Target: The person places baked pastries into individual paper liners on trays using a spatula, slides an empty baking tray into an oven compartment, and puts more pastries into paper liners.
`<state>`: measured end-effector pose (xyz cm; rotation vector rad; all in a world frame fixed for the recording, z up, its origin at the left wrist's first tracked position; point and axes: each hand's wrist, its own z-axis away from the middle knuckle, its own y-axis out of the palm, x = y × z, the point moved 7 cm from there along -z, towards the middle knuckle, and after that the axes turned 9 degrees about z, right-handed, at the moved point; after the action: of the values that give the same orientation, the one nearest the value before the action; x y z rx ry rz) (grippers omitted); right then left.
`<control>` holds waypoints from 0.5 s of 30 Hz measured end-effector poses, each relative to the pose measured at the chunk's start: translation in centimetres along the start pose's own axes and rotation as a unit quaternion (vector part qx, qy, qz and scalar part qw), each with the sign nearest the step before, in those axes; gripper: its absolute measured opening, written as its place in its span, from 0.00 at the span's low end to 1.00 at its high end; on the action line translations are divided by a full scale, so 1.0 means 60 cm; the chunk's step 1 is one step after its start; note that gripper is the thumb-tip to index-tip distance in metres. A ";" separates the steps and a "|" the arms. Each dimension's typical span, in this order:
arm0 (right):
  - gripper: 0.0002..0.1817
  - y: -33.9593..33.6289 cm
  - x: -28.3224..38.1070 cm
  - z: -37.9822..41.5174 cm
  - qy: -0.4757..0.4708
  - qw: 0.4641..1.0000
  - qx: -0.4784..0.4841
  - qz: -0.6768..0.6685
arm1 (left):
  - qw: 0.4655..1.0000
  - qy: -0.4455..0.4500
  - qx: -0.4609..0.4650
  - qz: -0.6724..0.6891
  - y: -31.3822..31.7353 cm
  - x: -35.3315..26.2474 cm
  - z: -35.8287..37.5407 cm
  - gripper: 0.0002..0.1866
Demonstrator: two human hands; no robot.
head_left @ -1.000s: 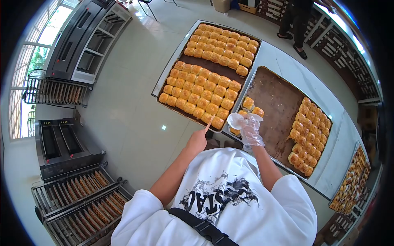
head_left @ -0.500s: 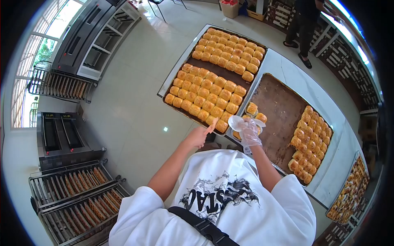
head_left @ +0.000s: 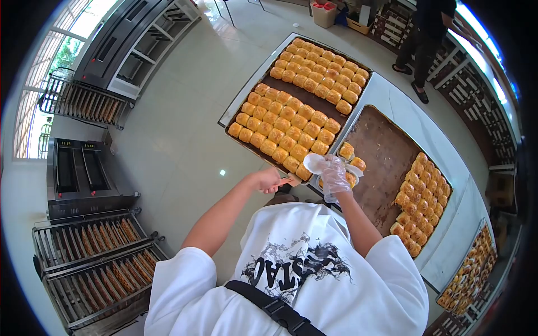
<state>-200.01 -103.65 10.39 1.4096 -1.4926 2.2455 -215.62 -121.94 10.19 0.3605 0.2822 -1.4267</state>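
Observation:
My left hand (head_left: 266,180), bare, is closed round a thin tan item (head_left: 287,180) at the near corner of the left bun tray (head_left: 238,140); its exact shape is unclear. In a clear plastic glove, my right hand (head_left: 335,176) grips a white, round, cup-like piece (head_left: 314,163), over the gap between the two trays. Close beside the glove are a few golden buns (head_left: 346,150) with white edges under them, partly hidden by the hand. Rows of golden buns (head_left: 286,124) fill most of the left tray.
The right tray (head_left: 375,140) has a bare brown middle and a block of buns (head_left: 420,196) at its far right. Another tray (head_left: 469,269) lies at the lower right. Racks (head_left: 95,263) and ovens (head_left: 81,173) stand left. A person (head_left: 420,47) stands beyond the table.
My left hand has moved slightly left and back, and the tan item now shows at the tray's corner. My right hand still grips the white piece, shifted a little left. The whole view has shifted slightly.

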 end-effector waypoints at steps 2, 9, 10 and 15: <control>0.12 0.016 0.012 -0.006 -0.064 0.997 0.027 0.045 | 0.999 0.040 -0.012 0.006 0.010 0.014 0.020 0.10; 0.07 0.028 0.066 -0.020 -0.095 0.988 0.037 0.116 | 0.986 0.126 -0.092 0.064 0.050 0.055 0.028 0.11; 0.07 0.027 0.070 -0.020 -0.119 0.983 0.032 0.133 | 0.986 0.121 -0.091 0.067 0.053 0.048 0.022 0.11; 0.08 0.037 0.072 -0.019 -0.083 0.987 0.059 0.122 | 0.985 0.129 -0.078 0.085 0.068 0.045 0.003 0.11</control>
<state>-204.35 -105.59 11.93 1.5583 -1.6938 2.4476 -211.24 -124.04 9.57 0.4317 0.5584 -1.1825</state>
